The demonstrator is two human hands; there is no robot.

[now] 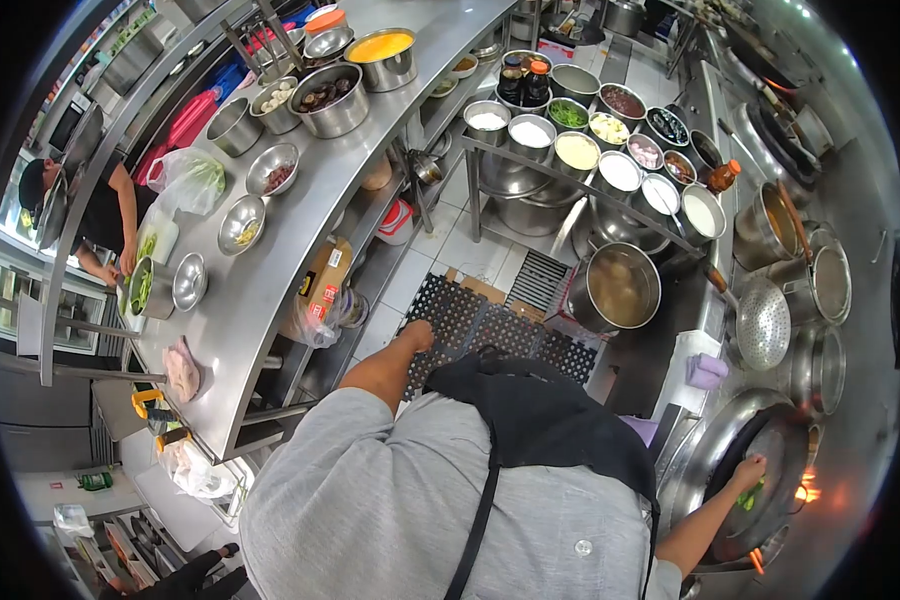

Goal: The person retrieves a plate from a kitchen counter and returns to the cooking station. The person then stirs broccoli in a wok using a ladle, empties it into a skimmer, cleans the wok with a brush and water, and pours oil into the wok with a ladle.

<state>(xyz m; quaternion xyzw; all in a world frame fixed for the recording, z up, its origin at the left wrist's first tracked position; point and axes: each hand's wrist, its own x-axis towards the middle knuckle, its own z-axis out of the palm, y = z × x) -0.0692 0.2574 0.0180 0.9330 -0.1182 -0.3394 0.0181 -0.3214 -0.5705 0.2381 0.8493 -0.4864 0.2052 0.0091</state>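
Wok (788, 438) sits out at 4 o'clock in the view, on the burner, easily the biggest thing in play. Next down is the strainer (764, 322), at the wok's 12 o'clock, then a purple cloth (707, 371) at its 11 o'clock. Flames (808, 488) lick up at the wok's 3 o'clock, with more at 6, and that's what I'd worry about: if the right hand (749, 473) dips or drifts toward 3, I'd expect singed knuckles, or a forearm burn off the hot rim. Wet stuff hitting hot metal could spit too. As for pose, the right arm reaches out toward 4 o'clock, wrist low over the wok; can't tell whether those fingers are apart, together or clamped on something. The left hand (419, 336) is out in front near mid-view, forearm angled toward 1 o'clock, fingers curled together, nothing visible in them. Smallest of the lot, some greens (753, 497) show just below the right hand, toward its 6 o'clock.
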